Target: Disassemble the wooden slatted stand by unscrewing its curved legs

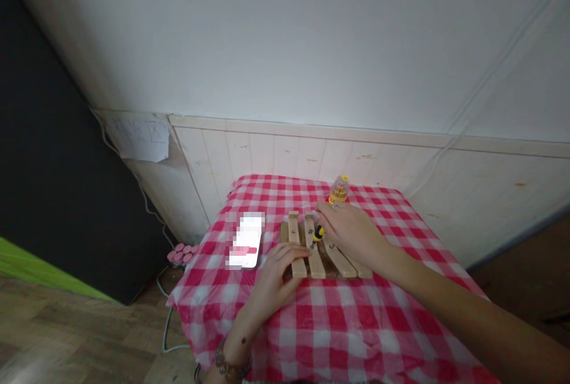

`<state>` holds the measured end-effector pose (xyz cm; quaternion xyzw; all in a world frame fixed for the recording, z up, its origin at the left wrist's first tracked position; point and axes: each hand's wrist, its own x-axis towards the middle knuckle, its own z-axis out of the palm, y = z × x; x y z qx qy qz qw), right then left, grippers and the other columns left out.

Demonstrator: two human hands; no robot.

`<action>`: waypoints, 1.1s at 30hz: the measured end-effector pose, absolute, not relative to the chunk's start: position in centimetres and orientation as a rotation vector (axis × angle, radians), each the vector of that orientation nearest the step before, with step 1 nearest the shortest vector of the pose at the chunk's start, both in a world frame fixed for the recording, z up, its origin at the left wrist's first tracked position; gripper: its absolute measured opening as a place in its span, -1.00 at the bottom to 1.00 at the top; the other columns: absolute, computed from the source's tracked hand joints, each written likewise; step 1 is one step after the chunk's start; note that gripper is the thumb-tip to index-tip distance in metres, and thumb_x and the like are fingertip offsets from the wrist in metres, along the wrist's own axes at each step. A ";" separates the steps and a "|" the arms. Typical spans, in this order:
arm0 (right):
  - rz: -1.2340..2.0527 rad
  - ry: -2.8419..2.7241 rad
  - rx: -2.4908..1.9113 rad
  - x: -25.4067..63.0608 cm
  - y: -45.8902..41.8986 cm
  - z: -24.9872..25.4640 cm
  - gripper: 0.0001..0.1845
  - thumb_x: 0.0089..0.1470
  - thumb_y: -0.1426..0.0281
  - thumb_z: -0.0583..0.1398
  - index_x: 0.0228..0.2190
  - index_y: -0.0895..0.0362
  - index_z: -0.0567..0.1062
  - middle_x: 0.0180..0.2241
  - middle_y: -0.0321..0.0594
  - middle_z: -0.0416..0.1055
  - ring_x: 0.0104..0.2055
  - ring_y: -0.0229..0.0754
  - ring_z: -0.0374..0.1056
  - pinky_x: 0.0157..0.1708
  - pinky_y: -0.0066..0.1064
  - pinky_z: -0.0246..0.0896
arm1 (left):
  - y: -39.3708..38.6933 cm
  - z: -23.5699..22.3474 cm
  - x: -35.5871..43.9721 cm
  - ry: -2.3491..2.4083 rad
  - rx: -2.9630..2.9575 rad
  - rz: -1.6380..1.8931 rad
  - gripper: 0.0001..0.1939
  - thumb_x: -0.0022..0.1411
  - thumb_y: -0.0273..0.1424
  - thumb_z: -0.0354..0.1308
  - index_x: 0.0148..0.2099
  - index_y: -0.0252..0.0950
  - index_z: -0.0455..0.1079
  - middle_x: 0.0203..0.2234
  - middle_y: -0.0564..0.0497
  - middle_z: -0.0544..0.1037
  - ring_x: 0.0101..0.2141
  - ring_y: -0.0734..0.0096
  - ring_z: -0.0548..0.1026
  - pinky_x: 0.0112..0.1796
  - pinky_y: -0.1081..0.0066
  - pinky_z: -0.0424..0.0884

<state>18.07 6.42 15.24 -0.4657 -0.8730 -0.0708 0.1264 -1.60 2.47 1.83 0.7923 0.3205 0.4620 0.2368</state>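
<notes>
My right hand (345, 227) is closed around the handle of a small yellow and black screwdriver (318, 233), whose shaft slants down to a pale wooden slat (316, 265). Beside the shaft, my left hand (280, 265) steadies the wooden piece, its fingers across the slats and its thumb by their near ends. Several slats lie side by side over darker wood, with round dark screws or holes on some of them. The right hand hides part of the far right end, and the screwdriver's tip is too small to make out clearly.
A clear container with yellow ends (339, 188) stands behind my right hand. Left of the wood lies a phone (252, 241) with a lit screen. The table has a red and white checked cloth (356, 336) and meets a white panelled wall (285, 155). Cables (165, 330) hang at the left.
</notes>
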 end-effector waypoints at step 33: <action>0.702 -2.235 -1.005 16.0 7.1 13.4 -0.77 0.42 0.19 -0.03 -0.10 0.01 0.34 -0.18 -0.19 0.46 -0.16 -0.10 0.42 -0.15 -0.22 0.37 | 2.7 1.7 -1.6 0.839 2.187 1.275 -0.66 0.32 -0.53 0.11 0.11 -0.18 0.39 0.01 -0.09 0.59 0.09 0.13 0.48 0.14 0.09 0.35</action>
